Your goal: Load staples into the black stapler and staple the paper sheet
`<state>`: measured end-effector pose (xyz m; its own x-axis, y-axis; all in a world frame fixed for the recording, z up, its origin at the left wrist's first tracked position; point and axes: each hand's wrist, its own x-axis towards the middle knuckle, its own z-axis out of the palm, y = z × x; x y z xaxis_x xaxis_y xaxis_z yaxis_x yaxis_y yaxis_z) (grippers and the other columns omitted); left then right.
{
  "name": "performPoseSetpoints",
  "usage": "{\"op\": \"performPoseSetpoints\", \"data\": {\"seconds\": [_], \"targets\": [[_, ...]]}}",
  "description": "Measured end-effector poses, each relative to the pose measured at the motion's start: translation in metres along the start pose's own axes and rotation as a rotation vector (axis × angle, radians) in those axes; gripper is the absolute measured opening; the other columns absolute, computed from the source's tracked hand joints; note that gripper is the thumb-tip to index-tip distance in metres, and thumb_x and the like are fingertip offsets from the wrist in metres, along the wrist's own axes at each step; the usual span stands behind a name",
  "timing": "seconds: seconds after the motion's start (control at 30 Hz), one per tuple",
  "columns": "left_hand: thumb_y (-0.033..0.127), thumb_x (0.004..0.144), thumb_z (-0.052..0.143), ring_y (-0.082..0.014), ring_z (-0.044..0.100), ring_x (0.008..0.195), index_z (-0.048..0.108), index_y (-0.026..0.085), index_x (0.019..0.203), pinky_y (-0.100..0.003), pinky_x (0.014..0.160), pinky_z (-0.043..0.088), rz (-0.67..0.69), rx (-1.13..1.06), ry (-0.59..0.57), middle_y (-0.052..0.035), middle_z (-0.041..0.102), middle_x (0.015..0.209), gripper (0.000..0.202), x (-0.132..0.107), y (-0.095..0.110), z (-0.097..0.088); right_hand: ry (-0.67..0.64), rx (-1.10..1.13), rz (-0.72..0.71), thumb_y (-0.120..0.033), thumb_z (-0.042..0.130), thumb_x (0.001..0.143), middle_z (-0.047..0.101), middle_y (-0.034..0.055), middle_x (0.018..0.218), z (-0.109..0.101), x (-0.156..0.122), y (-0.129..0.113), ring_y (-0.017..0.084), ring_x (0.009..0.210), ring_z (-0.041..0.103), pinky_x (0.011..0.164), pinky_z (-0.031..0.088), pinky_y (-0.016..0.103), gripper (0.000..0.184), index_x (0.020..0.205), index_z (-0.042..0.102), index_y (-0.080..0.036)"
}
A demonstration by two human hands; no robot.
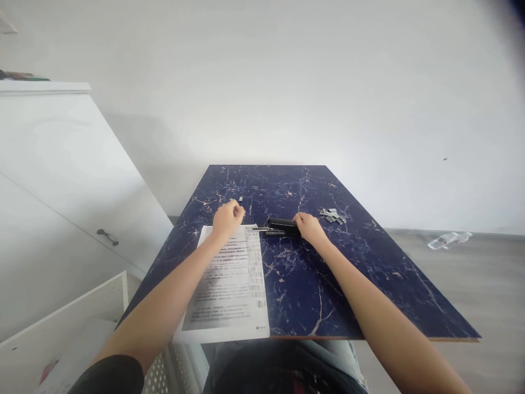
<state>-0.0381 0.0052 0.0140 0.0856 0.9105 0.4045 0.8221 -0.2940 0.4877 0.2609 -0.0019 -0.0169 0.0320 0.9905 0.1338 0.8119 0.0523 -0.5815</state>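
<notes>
A black stapler (282, 224) lies across the table with its metal front end over the top right corner of a printed paper sheet (221, 301). My right hand (308, 226) is closed around the stapler's rear end. Over the sheet's upper edge is my left hand (228, 220), fingers curled into a pinch; whatever is between them is too small to make out. Just beyond those fingertips shows a small grey piece (240, 198), apparently on the table. A loose pile of grey staple strips (333, 215) rests to the right of my right hand.
The dark blue marbled table (303, 295) ends at a white wall (287, 82). On the left stands a white cabinet (53, 153) with a dark handle (107, 237), and a white-rimmed bin (82, 298) sits below it. Clear plastic packaging (448, 239) lies on the floor at right.
</notes>
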Motion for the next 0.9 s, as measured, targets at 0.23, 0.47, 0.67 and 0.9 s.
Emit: {"op": "performPoseSetpoints", "data": {"seconds": [0.23, 0.47, 0.67, 0.9], "targets": [[0.033, 0.092, 0.052, -0.0414, 0.036, 0.14, 0.054, 0.024, 0.14, -0.058, 0.105, 0.039, -0.12, 0.316, -0.038, -0.0168, 0.04, 0.154, 0.048, 0.018, -0.054, 0.006, 0.001, 0.022, 0.002, -0.026, 0.039, 0.094, 0.066, 0.0039, 0.068, -0.001, 0.0, 0.001, 0.015, 0.057, 0.056, 0.063, 0.037, 0.023, 0.033, 0.082, 0.069, -0.019], [0.013, 0.091, 0.043, -0.0315, 0.052, 0.129, 0.068, 0.027, 0.126, -0.053, 0.109, 0.04, -0.069, 0.277, -0.153, -0.0088, 0.059, 0.141, 0.045, 0.023, -0.07, 0.014, -0.009, 0.016, 0.0, -0.026, 0.039, 0.095, 0.068, 0.0045, 0.073, -0.004, -0.001, -0.001, 0.014, 0.058, 0.056, 0.063, 0.037, 0.023, 0.033, 0.081, 0.069, -0.019], [0.003, 0.083, 0.047, -0.0271, 0.063, 0.104, 0.077, 0.022, 0.107, -0.038, 0.095, 0.049, -0.022, 0.279, -0.097, -0.011, 0.071, 0.108, 0.043, 0.024, -0.069, 0.008, -0.01, 0.031, 0.005, -0.027, 0.039, 0.094, 0.066, 0.0036, 0.067, -0.004, -0.001, -0.002, 0.015, 0.057, 0.057, 0.064, 0.038, 0.024, 0.034, 0.082, 0.069, -0.02], [0.007, 0.088, 0.048, -0.0263, 0.064, 0.096, 0.076, 0.018, 0.103, -0.035, 0.086, 0.051, 0.012, 0.285, -0.11, -0.0129, 0.068, 0.102, 0.034, 0.021, -0.056, 0.007, -0.018, 0.029, 0.01, -0.026, 0.039, 0.094, 0.064, 0.0031, 0.065, -0.004, -0.002, -0.004, 0.014, 0.057, 0.056, 0.064, 0.037, 0.023, 0.033, 0.082, 0.069, -0.018]]}}
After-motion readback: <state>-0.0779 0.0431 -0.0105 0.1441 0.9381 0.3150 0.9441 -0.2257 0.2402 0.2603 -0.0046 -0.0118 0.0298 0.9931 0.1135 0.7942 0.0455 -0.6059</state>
